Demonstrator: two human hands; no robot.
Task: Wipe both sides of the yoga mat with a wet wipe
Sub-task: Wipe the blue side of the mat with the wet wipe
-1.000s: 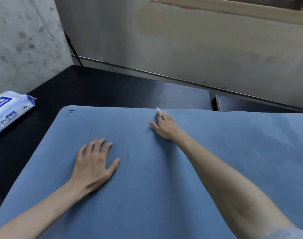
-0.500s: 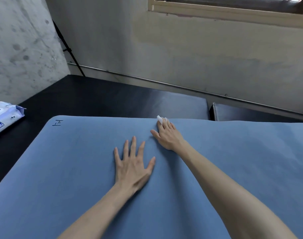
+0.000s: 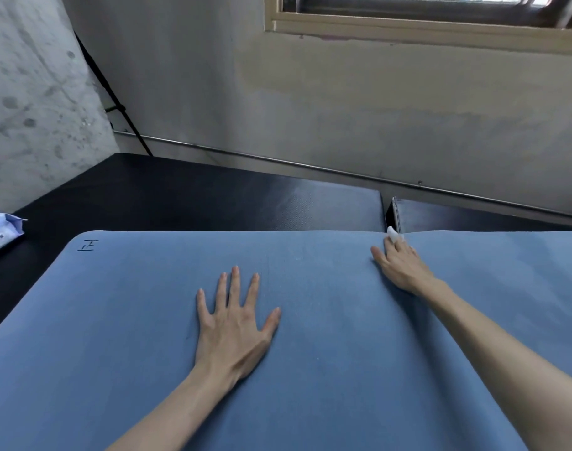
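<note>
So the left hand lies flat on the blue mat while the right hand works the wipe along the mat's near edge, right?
Not quite. The head view shows the right hand pressing the white wipe at the far edge of the blue mat, by the dark surface, not the near edge. The left hand does lie flat on the mat.

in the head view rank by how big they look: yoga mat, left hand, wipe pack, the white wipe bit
1. yoga mat
2. left hand, nearer the camera, so it looks bigger
3. wipe pack, cut off by the frame edge, so unsure
4. white wipe bit at the right hand
</note>
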